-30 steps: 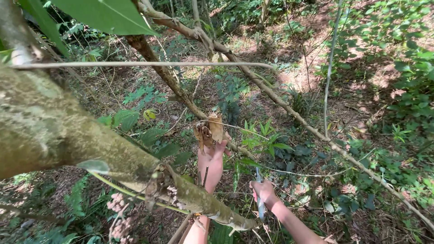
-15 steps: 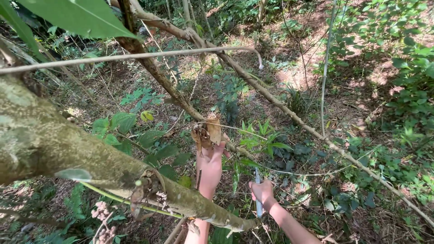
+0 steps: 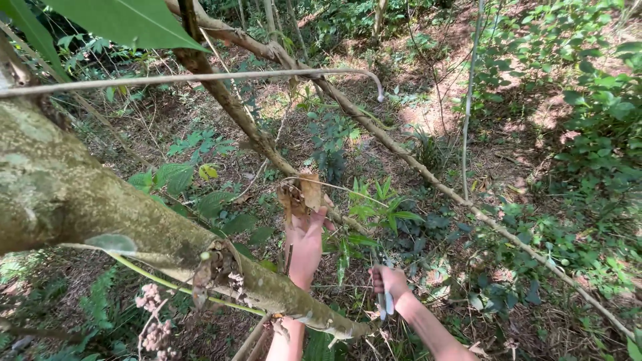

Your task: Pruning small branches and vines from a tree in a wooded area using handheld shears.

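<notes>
My left hand [image 3: 305, 245] reaches forward and grips a thin stem topped by a clump of dry brown leaves [image 3: 301, 194]. My right hand [image 3: 388, 281] is lower and to the right, closed around the handles of a pair of pruning shears [image 3: 385, 299] with pale blue grips. The shears point down and away from the stem, a hand's width to its right. A thick mossy branch [image 3: 100, 214] crosses in front of my left forearm and hides part of it.
A long brown branch [image 3: 401, 150] slants from upper left to lower right over the ground. A thin bare twig [image 3: 200, 78] runs across the top. Green undergrowth [image 3: 588, 134], ferns and dry leaf litter cover the slope below.
My right hand has dropped slightly and turned the shears from pointing up to pointing down. The view has shifted a little right; my left hand keeps its hold.
</notes>
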